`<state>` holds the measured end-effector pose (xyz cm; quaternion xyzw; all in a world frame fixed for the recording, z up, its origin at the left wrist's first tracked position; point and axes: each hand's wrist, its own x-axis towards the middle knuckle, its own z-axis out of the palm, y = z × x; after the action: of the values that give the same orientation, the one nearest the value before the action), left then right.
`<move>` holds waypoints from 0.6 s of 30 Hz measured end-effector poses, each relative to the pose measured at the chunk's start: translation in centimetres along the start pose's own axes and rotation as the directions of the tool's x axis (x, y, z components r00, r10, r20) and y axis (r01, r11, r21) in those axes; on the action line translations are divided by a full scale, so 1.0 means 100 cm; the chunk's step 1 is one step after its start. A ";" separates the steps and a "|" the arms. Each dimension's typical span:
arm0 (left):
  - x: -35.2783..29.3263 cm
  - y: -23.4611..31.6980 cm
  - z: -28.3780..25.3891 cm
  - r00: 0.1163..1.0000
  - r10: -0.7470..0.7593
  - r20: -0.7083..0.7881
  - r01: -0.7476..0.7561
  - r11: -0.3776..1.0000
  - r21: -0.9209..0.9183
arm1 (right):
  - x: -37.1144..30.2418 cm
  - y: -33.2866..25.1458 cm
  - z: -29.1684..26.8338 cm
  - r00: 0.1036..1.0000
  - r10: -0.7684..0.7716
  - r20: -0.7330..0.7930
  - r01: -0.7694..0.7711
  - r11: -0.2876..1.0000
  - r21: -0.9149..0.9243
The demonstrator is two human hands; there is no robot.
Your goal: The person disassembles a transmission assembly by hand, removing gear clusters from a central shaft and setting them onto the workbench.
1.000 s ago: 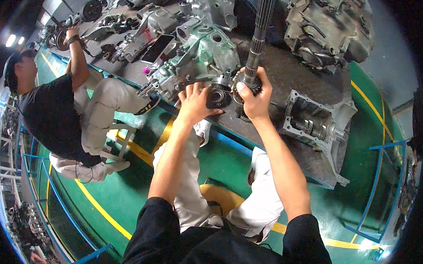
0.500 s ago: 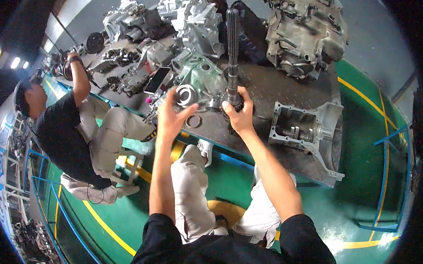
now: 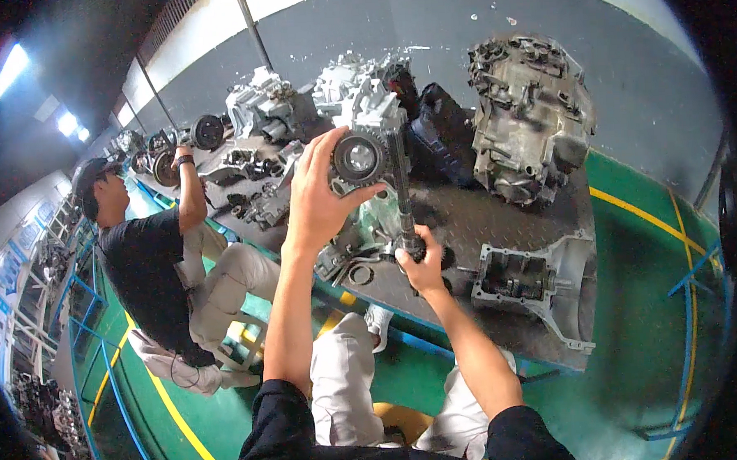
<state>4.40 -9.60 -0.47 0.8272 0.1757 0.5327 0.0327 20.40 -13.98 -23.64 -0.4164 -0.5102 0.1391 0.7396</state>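
Observation:
A toothed gear with a round bore [image 3: 358, 179] is held up in my left hand [image 3: 321, 191], the thumb below it and the fingers curled over its left side. Its right edge lines up with the upper part of a dark splined shaft [image 3: 401, 183]; whether they touch I cannot tell. My right hand [image 3: 422, 267] grips the shaft's thicker lower end, keeping it upright above the bench's front edge. A loose metal ring [image 3: 360, 274] lies on the bench below my left hand. Behind the gear, a pale metal housing [image 3: 376, 223] is partly hidden.
An open cast housing [image 3: 514, 277] lies right on the dark metal bench [image 3: 525, 338]. A large gearbox [image 3: 532, 120] stands behind it, with a dark bag [image 3: 442, 136] beside it. More castings [image 3: 264, 107] stand back left. A co-worker [image 3: 148, 264] sits at left, handling parts.
My left hand has raised the gear from low beside the shaft to its upper part and turned it. The shaft stays in my right hand. The view has tilted upward.

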 end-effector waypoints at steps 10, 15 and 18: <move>0.032 0.004 0.021 0.999 -0.046 0.012 0.047 0.995 -0.087 | -0.002 -0.008 -0.003 0.999 0.028 0.023 -0.026 0.998 -0.056; 0.045 0.006 0.031 0.999 0.020 0.028 -0.019 0.999 -0.034 | -0.001 -0.006 -0.001 0.999 0.046 0.027 -0.044 0.997 -0.063; 0.034 -0.008 0.036 0.985 -0.106 0.134 0.132 0.970 -0.203 | 0.000 -0.005 0.000 0.998 0.056 0.035 -0.053 0.997 -0.062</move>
<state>8.66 -7.25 0.71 0.8380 0.1653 0.4939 0.1629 20.27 -14.25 -23.26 -0.4500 -0.5162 0.1511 0.7128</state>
